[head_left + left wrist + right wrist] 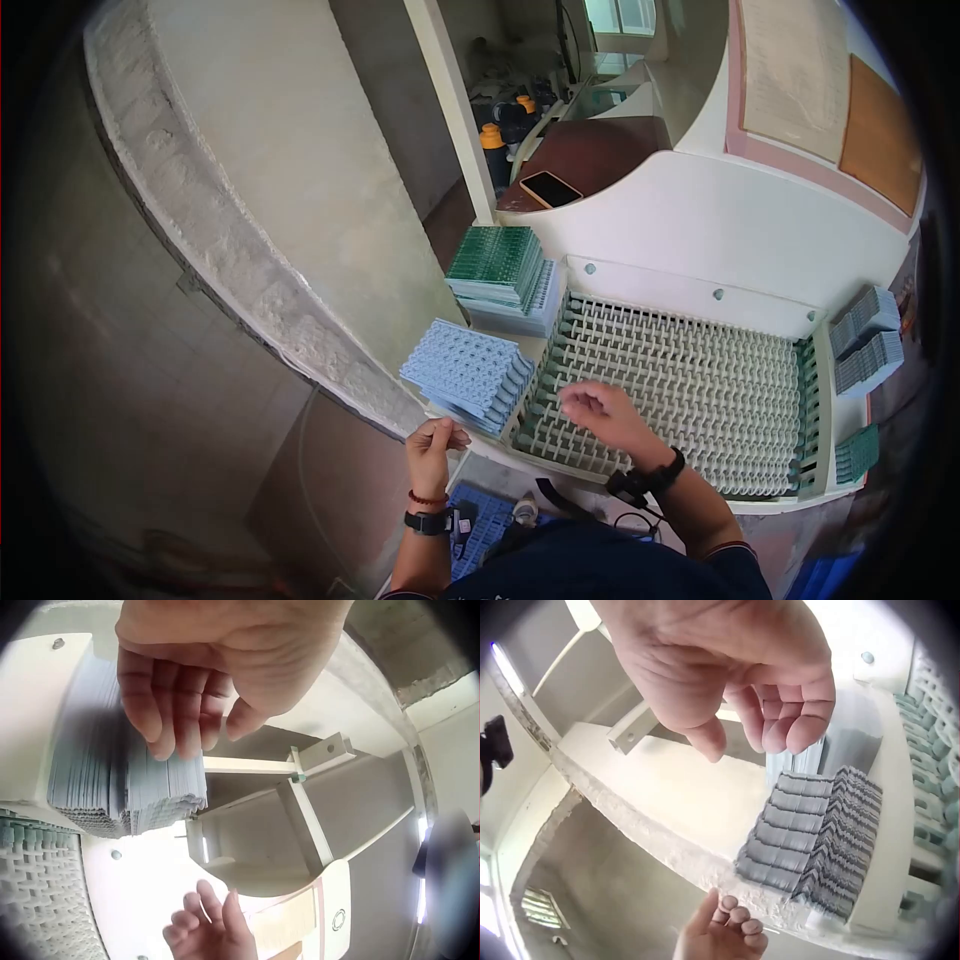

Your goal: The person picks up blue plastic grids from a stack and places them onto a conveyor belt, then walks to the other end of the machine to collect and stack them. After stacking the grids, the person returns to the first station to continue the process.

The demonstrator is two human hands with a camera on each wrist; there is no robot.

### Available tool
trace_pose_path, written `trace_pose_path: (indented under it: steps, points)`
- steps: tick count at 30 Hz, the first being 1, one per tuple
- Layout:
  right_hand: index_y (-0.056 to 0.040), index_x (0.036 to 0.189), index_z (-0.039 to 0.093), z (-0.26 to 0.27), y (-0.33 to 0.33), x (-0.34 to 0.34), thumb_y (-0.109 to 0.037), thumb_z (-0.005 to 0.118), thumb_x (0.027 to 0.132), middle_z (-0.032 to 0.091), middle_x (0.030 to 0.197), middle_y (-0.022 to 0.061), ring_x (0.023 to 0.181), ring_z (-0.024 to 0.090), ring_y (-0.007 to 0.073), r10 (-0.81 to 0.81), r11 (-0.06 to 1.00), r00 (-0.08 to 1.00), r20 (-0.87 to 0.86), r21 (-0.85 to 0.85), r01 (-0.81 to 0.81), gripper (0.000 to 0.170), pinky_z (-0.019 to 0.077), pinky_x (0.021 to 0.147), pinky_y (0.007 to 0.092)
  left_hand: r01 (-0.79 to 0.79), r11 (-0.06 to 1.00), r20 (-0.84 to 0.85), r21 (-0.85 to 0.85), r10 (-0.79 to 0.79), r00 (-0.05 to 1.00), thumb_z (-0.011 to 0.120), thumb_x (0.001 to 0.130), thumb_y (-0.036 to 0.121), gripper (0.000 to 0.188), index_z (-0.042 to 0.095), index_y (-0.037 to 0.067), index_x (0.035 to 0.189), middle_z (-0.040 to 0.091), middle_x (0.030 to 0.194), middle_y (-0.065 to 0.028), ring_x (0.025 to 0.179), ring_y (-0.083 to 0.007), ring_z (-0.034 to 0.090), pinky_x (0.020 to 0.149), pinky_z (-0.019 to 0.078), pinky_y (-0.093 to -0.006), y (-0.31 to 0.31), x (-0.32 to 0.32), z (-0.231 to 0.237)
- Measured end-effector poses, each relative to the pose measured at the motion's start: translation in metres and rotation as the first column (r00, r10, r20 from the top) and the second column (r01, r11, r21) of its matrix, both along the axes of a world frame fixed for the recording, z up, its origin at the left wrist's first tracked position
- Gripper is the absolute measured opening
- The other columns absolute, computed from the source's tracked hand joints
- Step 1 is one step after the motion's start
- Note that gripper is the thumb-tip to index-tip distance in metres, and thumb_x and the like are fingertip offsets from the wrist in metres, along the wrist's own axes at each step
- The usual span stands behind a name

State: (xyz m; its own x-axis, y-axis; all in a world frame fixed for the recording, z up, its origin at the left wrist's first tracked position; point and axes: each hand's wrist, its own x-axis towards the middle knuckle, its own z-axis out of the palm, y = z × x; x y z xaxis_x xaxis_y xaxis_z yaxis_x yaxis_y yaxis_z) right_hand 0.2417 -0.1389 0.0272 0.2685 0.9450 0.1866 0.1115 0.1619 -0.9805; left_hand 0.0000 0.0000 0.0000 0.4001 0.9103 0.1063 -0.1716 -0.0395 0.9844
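Beside the near corner of a stack of pale blue, perforated plates (462,368) is my left hand (432,455), fingers loosely bent. Nothing shows between its fingers in the left wrist view. My right hand (605,415) hovers over the left part of a bed of white interlinked rods (690,400), its fingers relaxed and holding nothing. The right wrist view shows the same stack (810,832) below the right hand, its ridged side facing the camera. Behind it stands a taller stack with green plates (495,255) above pale ones (515,315).
A white panel (690,230) rises behind the rod bed, with a phone (551,189) on a brown surface beyond. Grey-blue plate stacks (866,340) and a green piece (857,453) are at the right edge. A blue crate (485,525) sits low in front.
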Motion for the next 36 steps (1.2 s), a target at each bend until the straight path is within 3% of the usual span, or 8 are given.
trace_pose_path:
  steps: [3, 6, 13, 16, 18, 22, 30, 36]
  points:
    - [-0.0026, 0.099, 0.062, 0.024, 0.044, -0.011, -0.032, 0.068, 0.081, 0.061, 0.089, 0.0077, 0.068, 0.057, 0.0139, -0.164, 0.974, 0.973, 0.165, -0.132, 0.186, 0.035, 0.0477, 0.066, 0.0268, 0.036, 0.999, 0.052, -0.04, -0.034, 0.998, 0.056, 0.09, 0.02, 0.025, 0.063, -0.001, 0.078, 0.063, 0.068, -0.0082, 0.06, -0.0152, 0.061, 0.055, 0.0493, -0.0248, 0.008, -0.004, 0.002]
    - [-0.002, 0.099, 0.062, 0.017, 0.092, -0.01, -0.035, 0.07, 0.077, 0.063, 0.088, 0.0112, 0.071, 0.06, 0.0174, -0.308, 0.943, 0.892, 0.332, -0.019, 0.332, 0.041, 0.048, 0.064, 0.0288, 0.111, 0.987, 0.055, -0.116, -0.105, 0.993, 0.055, 0.091, 0.021, 0.026, 0.063, -0.001, 0.079, 0.063, 0.068, -0.0083, 0.06, -0.0145, 0.061, 0.055, 0.0493, -0.0244, 0.015, -0.005, 0.008]
    - [-0.0008, 0.099, 0.064, 0.008, 0.124, -0.006, -0.037, 0.072, 0.072, 0.065, 0.078, 0.013, 0.072, 0.062, 0.0187, -0.239, 0.917, 0.892, 0.384, -0.213, 0.337, 0.045, 0.0487, 0.067, 0.0288, 0.174, 0.974, 0.075, -0.143, -0.164, 0.984, 0.057, 0.09, 0.022, 0.027, 0.062, -0.002, 0.079, 0.063, 0.068, -0.008, 0.06, -0.0146, 0.061, 0.055, 0.0495, -0.0245, 0.022, -0.009, 0.003]
    - [0.003, 0.094, 0.064, 0.001, 0.115, 0.003, -0.033, 0.073, 0.074, 0.064, 0.071, 0.0094, 0.062, 0.059, 0.0154, -0.286, 0.932, 0.914, 0.288, -0.139, 0.335, 0.042, 0.0479, 0.058, 0.0271, 0.184, 0.972, 0.073, -0.147, -0.175, 0.982, 0.057, 0.09, 0.021, 0.026, 0.062, -0.002, 0.079, 0.063, 0.068, -0.0082, 0.06, -0.0146, 0.061, 0.056, 0.0495, -0.0246, 0.022, -0.011, 0.002]
    - [0.0034, 0.088, 0.064, 0.01, 0.103, 0.004, -0.027, 0.072, 0.077, 0.059, 0.065, 0.0042, 0.053, 0.052, 0.0097, -0.29, 0.918, 0.951, -0.108, -0.311, 0.245, 0.034, 0.0431, 0.047, 0.0232, 0.193, 0.971, 0.063, -0.138, -0.186, 0.981, 0.056, 0.09, 0.019, 0.025, 0.062, -0.002, 0.079, 0.063, 0.069, -0.0087, 0.061, -0.0148, 0.061, 0.057, 0.0496, -0.025, 0.022, -0.01, 0.002]
    - [-0.0001, 0.082, 0.062, 0.007, 0.084, 0.001, -0.022, 0.069, 0.081, 0.053, 0.06, -0.0013, 0.049, 0.047, 0.006, -0.277, 0.945, 0.875, -0.396, -0.277, 0.174, 0.023, 0.0386, 0.042, 0.0206, 0.21, 0.969, 0.03, -0.128, -0.208, 0.978, 0.055, 0.09, 0.018, 0.024, 0.061, -0.001, 0.077, 0.063, 0.069, -0.0093, 0.061, -0.0171, 0.062, 0.058, 0.0499, -0.0269, 0.018, -0.01, 0.004]
    - [-0.0029, 0.086, 0.06, 0.002, 0.065, -0.023, -0.018, 0.064, 0.085, 0.058, 0.067, 0.0014, 0.053, 0.052, 0.0076, -0.192, 0.981, 0.805, -0.562, -0.143, 0.134, 0.015, 0.0448, 0.049, 0.0215, 0.365, 0.922, 0.028, -0.13, -0.364, 0.931, 0.055, 0.091, 0.016, 0.022, 0.064, -0.004, 0.087, 0.065, 0.074, -0.0107, 0.066, -0.0144, 0.062, 0.06, 0.0496, -0.0251, 0.001, -0.006, 0.019]
    - [-0.0024, 0.086, 0.06, -0.006, 0.059, -0.031, -0.02, 0.066, 0.084, 0.059, 0.067, 0.0015, 0.055, 0.055, 0.008, -0.185, 0.983, 0.757, -0.627, -0.135, 0.129, 0.019, 0.0456, 0.05, 0.0215, 0.247, 0.966, 0.047, -0.069, -0.244, 0.969, 0.055, 0.091, 0.017, 0.024, 0.063, -0.004, 0.082, 0.064, 0.069, -0.0102, 0.06, -0.015, 0.062, 0.056, 0.0494, -0.0249, 0.0, -0.003, 0.014]
